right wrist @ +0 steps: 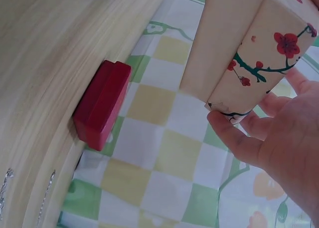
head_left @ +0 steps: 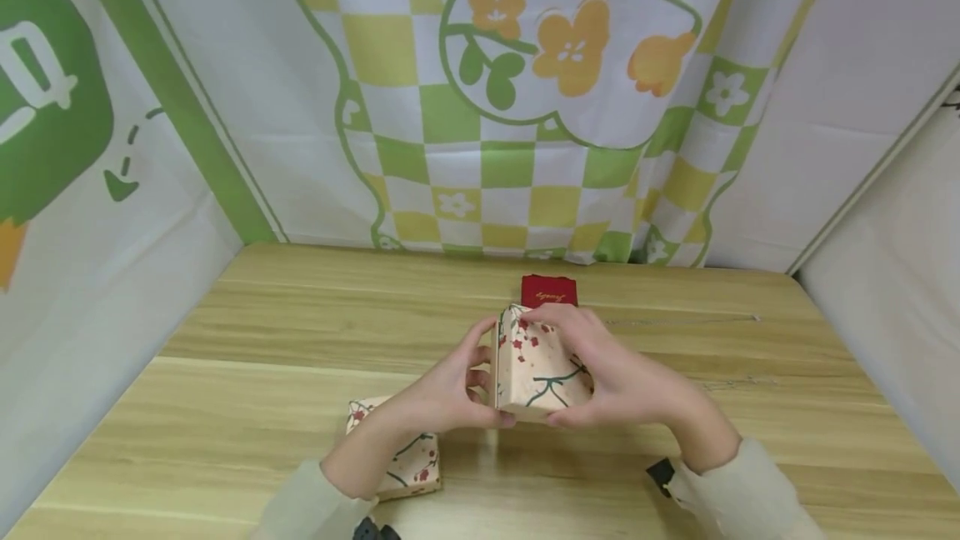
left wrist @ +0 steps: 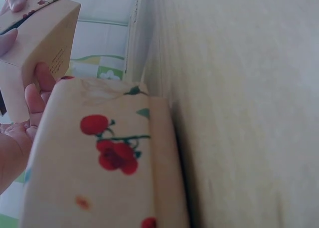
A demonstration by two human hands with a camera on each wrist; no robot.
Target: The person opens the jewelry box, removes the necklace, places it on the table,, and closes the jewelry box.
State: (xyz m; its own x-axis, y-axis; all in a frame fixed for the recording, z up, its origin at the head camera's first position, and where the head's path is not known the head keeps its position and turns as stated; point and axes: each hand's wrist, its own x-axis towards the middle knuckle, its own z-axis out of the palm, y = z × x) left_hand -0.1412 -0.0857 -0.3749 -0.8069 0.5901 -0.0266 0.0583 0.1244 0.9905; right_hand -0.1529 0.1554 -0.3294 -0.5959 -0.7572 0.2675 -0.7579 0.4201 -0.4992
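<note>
Both hands hold a cream gift box [head_left: 536, 369] with red blossoms and green branches, tilted up over the wooden table. My left hand [head_left: 457, 394] grips its plain cream base [left wrist: 42, 43], which has small printed lines on one face. My right hand [head_left: 618, 377] grips the patterned lid [right wrist: 261, 68], thumb and fingers on opposite sides. The lid sits over the base, and the box's inside is hidden. Below my left forearm lies a second blossom-patterned box [head_left: 416, 469], partly covered by the arm; it looms close in the left wrist view.
Behind the held box stands a small red box [head_left: 550, 288] with gold lettering. To the right, one thin silvery chain [head_left: 675, 322] and another fine chain [head_left: 738, 382] lie on the wooden table [head_left: 247, 407]. A checked, flowered curtain [head_left: 510, 165] hangs at the back edge.
</note>
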